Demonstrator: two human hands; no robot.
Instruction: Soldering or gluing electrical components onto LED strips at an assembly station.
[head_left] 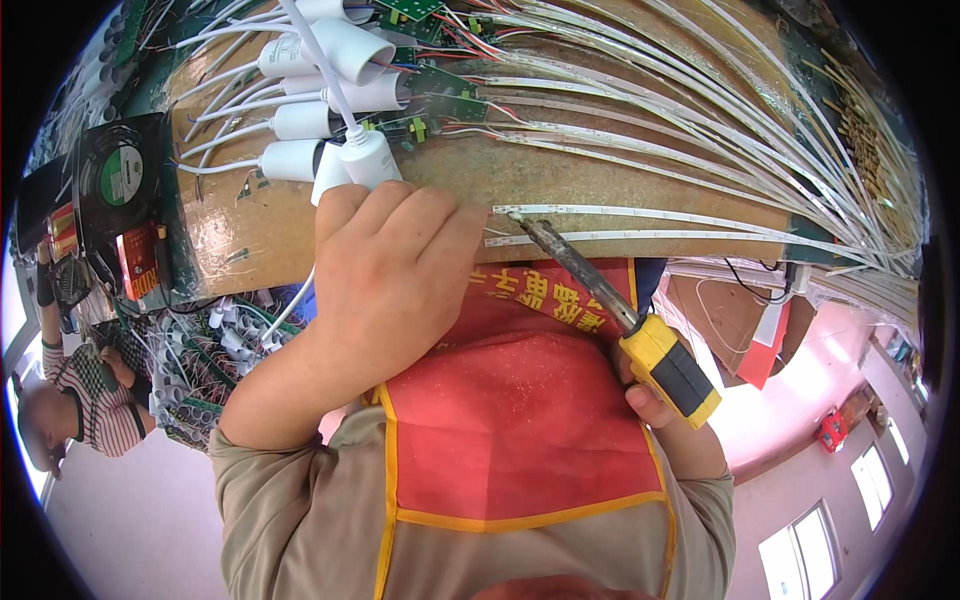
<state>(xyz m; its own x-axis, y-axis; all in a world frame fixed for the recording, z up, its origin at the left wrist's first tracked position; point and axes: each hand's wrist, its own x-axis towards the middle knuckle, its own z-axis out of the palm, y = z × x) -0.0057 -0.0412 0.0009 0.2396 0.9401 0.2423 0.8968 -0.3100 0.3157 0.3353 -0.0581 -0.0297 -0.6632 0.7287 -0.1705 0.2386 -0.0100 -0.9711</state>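
Bench (570, 182): brown board, smooth, scuffed, shiny in patches, near edge curving across the view. Below it, apron (530, 420): red cloth, yellow piping, creased, pale specks on the chest. Sleeves (285, 510) khaki, soft folds.

Co-worker (95, 400) off to the left, striped top. Beside them, parts pile (215, 355): white plastic and green bits, tangled leads.

Long strips (690, 112), thin, white, flexible, fan out over the right half of the bench and bunch at the far right. Black unit (122, 180) at the left end: boxy, round face, green-and-white label.

Left hand (400, 270): curled, knuckles up, over the near edge. Fingertips hidden, can't tell what's pinched. Its knuckles sit right against a cabled housing (368, 158), smooth white plastic, rounded.

Right hand (648, 405): wrapped around the handle of the iron (668, 372). Handle is chunky yellow with a black panel; barrel is slim metal, stained dark toward the tip.

More housings (300, 122), white cylinders, lie in a row top left, leads trailing left. Boards (440, 88), flat green, sit between them and the strips.

Near strip (640, 214): flat white ribbon along the near edge, left end just right of the left hand. Iron's tip is at that end; contact unclear.
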